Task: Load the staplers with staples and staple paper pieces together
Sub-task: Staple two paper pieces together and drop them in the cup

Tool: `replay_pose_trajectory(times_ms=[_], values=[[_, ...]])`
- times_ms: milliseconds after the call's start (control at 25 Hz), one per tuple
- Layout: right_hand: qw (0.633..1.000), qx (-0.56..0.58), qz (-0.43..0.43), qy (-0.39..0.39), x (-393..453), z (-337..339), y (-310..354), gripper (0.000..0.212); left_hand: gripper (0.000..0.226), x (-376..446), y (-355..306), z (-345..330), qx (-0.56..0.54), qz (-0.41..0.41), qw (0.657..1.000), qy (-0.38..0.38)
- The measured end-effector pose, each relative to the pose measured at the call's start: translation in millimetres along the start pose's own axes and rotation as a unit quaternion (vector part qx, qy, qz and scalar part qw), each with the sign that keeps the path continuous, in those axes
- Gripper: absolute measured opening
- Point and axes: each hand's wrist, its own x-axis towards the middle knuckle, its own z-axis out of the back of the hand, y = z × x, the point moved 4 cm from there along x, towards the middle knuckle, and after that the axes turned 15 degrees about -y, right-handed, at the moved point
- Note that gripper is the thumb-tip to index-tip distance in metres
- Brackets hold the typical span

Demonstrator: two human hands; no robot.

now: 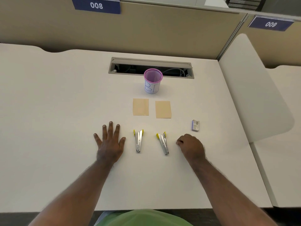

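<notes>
Head view: task unstarted — staplers (138, 141) unloaded beside staple box (195, 125); left hand (110, 144) fingers splayed, right hand (191, 146) fingers curled, empty.

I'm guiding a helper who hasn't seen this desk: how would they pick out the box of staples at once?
Start at the pink mesh cup standing at the middle of the white desk, then come toward the person's right hand. Just beyond and to the right of that hand lies the staple box. It is the only small printed box, with a bluish edge, unlike the two tan papers and two metal staplers.
</notes>
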Motion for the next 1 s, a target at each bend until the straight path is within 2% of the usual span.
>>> replay_pose_trajectory(times_ms=[120, 280, 440, 560, 800, 1000], values=[[0.997, -0.064, 0.031, 0.008, 0.3, -0.6, 4.6, 0.022, 0.063, 0.8, 1.7, -3.1, -0.007, 0.001, 1.000, 0.007], [0.992, -0.116, 0.052, -0.025, -7.3, 4.0, 6.9, 0.026, 0.065, 1.6, 2.4, -3.3, -0.012, -0.001, 1.000, 0.004], [0.994, 0.083, 0.015, -0.062, 14.3, 22.7, 36.8, 0.015, 0.073, 0.5, 3.0, -3.1, -0.001, -0.004, 1.000, -0.003], [0.982, 0.161, 0.024, -0.093, 69.3, 49.2, 77.9, 0.014, 0.074, 0.7, 3.0, -3.5, 0.000, -0.002, 1.000, -0.001], [0.984, 0.083, 0.038, -0.150, 184.7, 78.1, 157.8, 0.021, 0.073, 0.4, 2.2, 0.0, -0.012, 0.002, 1.000, -0.008], [0.993, 0.040, 0.037, -0.109, 229.7, 62.5, 186.3, 0.028, 0.069, 1.2, 3.3, -0.7, -0.030, 0.003, 0.999, -0.022]])
